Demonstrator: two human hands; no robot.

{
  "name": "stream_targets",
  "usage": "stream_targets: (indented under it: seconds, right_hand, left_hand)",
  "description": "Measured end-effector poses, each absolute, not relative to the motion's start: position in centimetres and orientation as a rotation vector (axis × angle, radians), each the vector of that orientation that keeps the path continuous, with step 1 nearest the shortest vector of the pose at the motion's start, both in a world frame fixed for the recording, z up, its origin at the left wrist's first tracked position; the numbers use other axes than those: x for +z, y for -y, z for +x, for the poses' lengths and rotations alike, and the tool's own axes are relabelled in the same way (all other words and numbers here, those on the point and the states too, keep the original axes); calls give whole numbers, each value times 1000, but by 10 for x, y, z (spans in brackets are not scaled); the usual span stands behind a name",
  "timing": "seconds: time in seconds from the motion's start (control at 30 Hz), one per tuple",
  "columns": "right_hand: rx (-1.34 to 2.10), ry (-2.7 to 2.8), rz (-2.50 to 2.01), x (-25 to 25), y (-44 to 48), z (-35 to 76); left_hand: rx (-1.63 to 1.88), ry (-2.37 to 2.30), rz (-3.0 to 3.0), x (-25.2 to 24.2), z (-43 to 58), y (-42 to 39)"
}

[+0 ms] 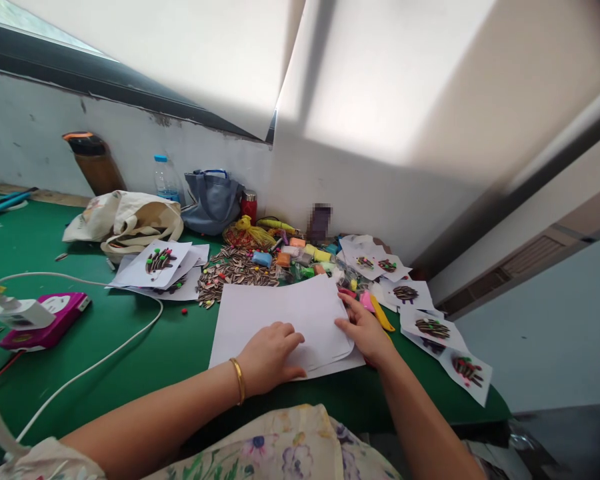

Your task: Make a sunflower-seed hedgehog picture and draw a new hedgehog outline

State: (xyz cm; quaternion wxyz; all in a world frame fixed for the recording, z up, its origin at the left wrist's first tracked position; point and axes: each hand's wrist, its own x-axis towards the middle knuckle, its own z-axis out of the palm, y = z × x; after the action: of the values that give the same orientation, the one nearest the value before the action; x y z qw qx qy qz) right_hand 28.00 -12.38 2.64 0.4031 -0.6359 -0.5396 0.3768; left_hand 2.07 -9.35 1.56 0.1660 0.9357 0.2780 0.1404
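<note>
The white paper sheets (275, 307) lie on the bench (180, 340) before you, long axis left to right, the seed pile (237, 270) just beyond them. Your left hand (273, 353) rests loosely on their near part; your right hand (366, 328), apart, pinches their right end.

The paper sheets (275, 313) lie at the table's (180, 347) near middle, the seed pile (240, 270) behind them and clay packets (297, 252) to its right. Seed pictures (160, 260) lie left of the pile, more pictures (433, 327) line the right side, and a charger (23, 315) sits on the power strip (70, 310), near left. Along the far side, left to right: cloth bag (93, 217), bottle (166, 180), handbag (211, 203), flask (249, 207), then an object (321, 223) I can't quite make out.
</note>
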Motion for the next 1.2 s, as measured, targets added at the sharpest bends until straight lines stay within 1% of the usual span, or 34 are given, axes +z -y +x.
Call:
stream_targets:
  seconds: [0.1,0.23,0.33,0.4,0.53,0.67,0.83,0.97,1.03,1.1,1.2]
  right_hand:
    - [692,1556,-1726,36,127,277]
    - [410,1732,-1730,42,135,269]
    - [316,1779,-1702,38,140,265]
    - [259,1774,-1676,34,141,266]
    - [199,1724,-1709,24,136,270]
    - [198,1740,-1835,17,127,275]
    - [75,1871,-1964,13,115,278]
    - [-187,1843,-1823,18,107,276]
    - [-176,1765,-1719,25,106,271]
    - [-59,1717,-1599,33,104,262]
    - [93,1753,-1418,42,99,248]
  left_hand:
    - [580,-839,2681,20,20,69]
    - [772,-1049,2627,29,18,16]
    - [652,-1260,2419,34,16,-19]
    - [600,-1286,2370,37,14,-32]
    - [601,-1289,2349,40,9,-39]
    - [688,-1303,2371,47,-2,-36]
    - [935,-1167,2457,64,-24,-35]
    - [1198,-1232,2286,88,-48,-38]
    - [1370,-1300,2027,98,-56,-40]
    - [1462,-1238,1699,104,-60,-42]
    - [1470,-1062,1335,100,-56,-41]
